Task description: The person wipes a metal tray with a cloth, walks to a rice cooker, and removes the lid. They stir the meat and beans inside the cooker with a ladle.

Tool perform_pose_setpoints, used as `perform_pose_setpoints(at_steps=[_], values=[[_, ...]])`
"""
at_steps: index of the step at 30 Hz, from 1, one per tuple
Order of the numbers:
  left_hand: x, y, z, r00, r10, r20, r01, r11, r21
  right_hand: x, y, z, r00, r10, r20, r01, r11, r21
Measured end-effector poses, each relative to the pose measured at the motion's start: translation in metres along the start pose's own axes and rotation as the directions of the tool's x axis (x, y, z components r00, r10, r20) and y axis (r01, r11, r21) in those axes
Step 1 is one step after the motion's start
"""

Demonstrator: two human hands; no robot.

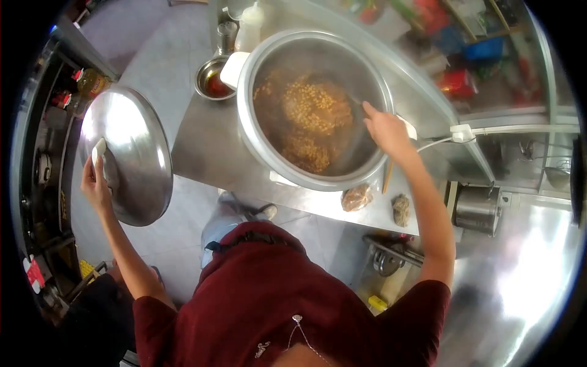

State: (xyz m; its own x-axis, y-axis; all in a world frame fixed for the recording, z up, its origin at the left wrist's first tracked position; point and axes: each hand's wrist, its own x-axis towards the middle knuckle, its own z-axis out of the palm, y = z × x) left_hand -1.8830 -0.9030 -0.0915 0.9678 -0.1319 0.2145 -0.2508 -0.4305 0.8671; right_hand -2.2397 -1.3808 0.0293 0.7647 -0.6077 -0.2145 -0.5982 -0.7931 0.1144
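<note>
My left hand [95,183] grips the pale handle [99,150] of a large round metal lid [139,147], held tilted out to the left, off the counter. A big, deep pot [247,131] stands uncovered on the steel counter. Inside it, yellow bean-like pieces [315,107] sit in brown, steaming liquid. Over the pot's right rim reaches my right hand [388,131], its fingers closed on a thin utensil handle. The utensil's far end is lost in steam and liquid, so its kind cannot be made out.
Left of the pot are a steel bowl [214,82] of dark red liquid and a white squeeze bottle [249,27]. Two small bagged items, one brown [356,197], lie near the counter's front edge. A steel pot [477,208] stands right. Another person's dark clothing [92,324] shows lower left.
</note>
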Motion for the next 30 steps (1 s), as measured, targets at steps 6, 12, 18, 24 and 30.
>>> perform_pose_setpoints(at_steps=[6,12,18,24,30], values=[[0.002,-0.012,-0.007,0.999,0.045,-0.022,-0.046,0.998,-0.034,0.007,0.032,-0.008,0.988,-0.025,-0.149,0.062,0.965,0.253],[0.003,-0.026,-0.012,0.998,0.056,-0.037,-0.058,0.998,-0.04,0.01,-0.001,-0.002,0.999,-0.049,-0.006,0.049,0.957,0.285],[-0.002,-0.013,-0.012,0.997,0.068,-0.043,-0.071,0.994,-0.077,0.042,-0.003,0.017,0.984,-0.169,-0.055,0.177,0.925,0.337],[0.001,-0.007,-0.014,0.998,0.053,-0.04,-0.053,0.999,-0.011,0.003,0.015,-0.026,0.995,-0.089,0.043,0.077,0.97,0.229],[0.003,-0.005,-0.002,0.998,0.044,-0.05,-0.045,0.999,-0.023,0.022,-0.029,0.002,0.999,-0.049,0.019,0.044,0.977,0.21]])
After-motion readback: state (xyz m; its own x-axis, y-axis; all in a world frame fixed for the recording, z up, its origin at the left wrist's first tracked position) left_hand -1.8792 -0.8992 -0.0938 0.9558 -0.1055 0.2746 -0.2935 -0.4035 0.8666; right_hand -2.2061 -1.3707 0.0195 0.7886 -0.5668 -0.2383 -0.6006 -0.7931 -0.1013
